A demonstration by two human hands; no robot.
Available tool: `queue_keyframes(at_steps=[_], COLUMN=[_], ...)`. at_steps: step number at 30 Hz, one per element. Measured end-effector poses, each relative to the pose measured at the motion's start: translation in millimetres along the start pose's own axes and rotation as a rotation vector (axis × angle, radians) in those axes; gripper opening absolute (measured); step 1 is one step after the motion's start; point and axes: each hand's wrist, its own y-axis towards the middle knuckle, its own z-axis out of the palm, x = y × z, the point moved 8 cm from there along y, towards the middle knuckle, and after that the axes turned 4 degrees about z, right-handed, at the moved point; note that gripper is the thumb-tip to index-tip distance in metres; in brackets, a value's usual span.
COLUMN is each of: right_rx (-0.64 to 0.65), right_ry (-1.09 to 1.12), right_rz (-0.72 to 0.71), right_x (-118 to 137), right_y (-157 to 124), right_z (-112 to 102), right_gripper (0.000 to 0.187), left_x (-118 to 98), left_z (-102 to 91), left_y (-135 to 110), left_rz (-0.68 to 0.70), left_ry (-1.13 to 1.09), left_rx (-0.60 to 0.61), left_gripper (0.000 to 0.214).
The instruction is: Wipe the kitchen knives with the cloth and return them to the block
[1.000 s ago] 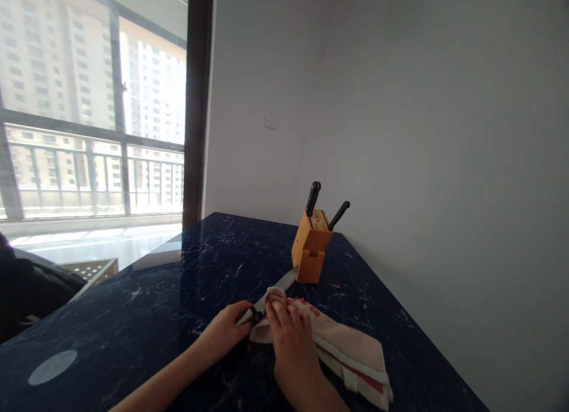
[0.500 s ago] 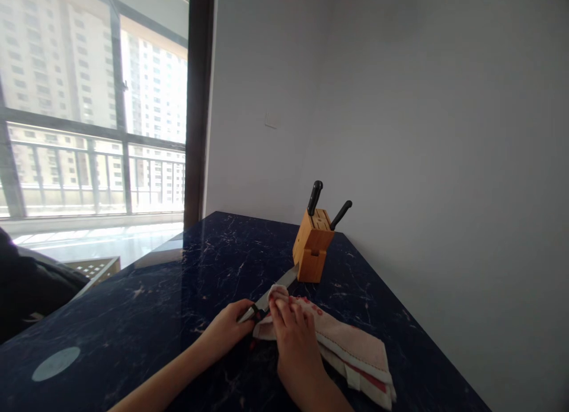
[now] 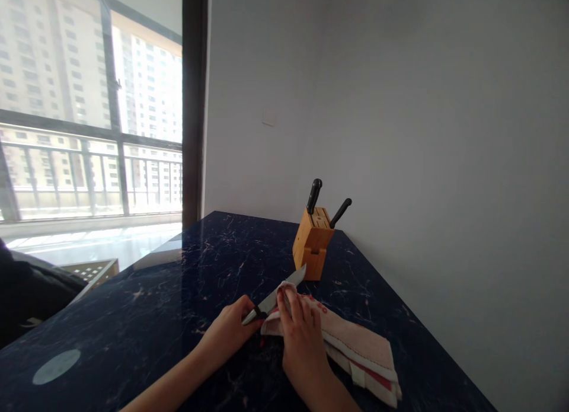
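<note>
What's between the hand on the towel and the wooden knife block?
In the head view, the knife blade tip pokes out between the right hand and the knife block. Past the tip there is only bare dark marble table.

Dark blue marbled table (image 3: 146,305) runs to a plain grey wall (image 3: 400,104). Small wall plate (image 3: 268,118) on it. Dark frame post (image 3: 194,104) beside a large window (image 3: 89,104); railing (image 3: 89,175), daylight, high-rise blocks (image 3: 146,92) outside.
</note>
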Motion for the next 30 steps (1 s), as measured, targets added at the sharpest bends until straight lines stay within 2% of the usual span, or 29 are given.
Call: queue_keyframes(at_steps=[3, 11, 13, 16, 20, 27, 30], right_rx=[-0.020, 0.075, 0.079, 0.027, 0.026, 0.105, 0.082], right_ry=[-0.048, 0.015, 0.025, 0.016, -0.016, 0.029, -0.010], right_rz=[-0.005, -0.167, -0.160, -0.076, -0.042, -0.162, -0.108], right_x=[1.0, 23.3, 21.9, 11.2, 5.0, 19.9, 14.1], right_y=[-1.5, -7.7, -6.3, -2.1, -0.5, -6.1, -3.3], right_z=[2.4, -0.1, -0.1, -1.0, 1.6, 1.5, 1.4], right_gripper=[0.065, 0.066, 0.068, 0.070, 0.072, 0.073, 0.071], left_x=[-0.1, -6.8, -11.1, -16.6, -19.5, -12.5, -13.1], left_z=[-5.3, -26.9, -32.5, -38.0, -37.2, -28.7, -29.1], left_y=[-0.1, -3.2, -3.1, -2.7, -3.8, -4.9, -4.6], left_rz=[-0.005, 0.010, 0.031, 0.048, 0.049, 0.004, -0.006], left_ry=[0.063, 0.187, 0.254, 0.328, 0.339, 0.226, 0.228], left_rx=[-0.022, -0.033, -0.030, -0.022, -0.014, -0.024, -0.027], left_gripper=[0.006, 0.003, 0.006, 0.010, 0.010, 0.009, 0.008])
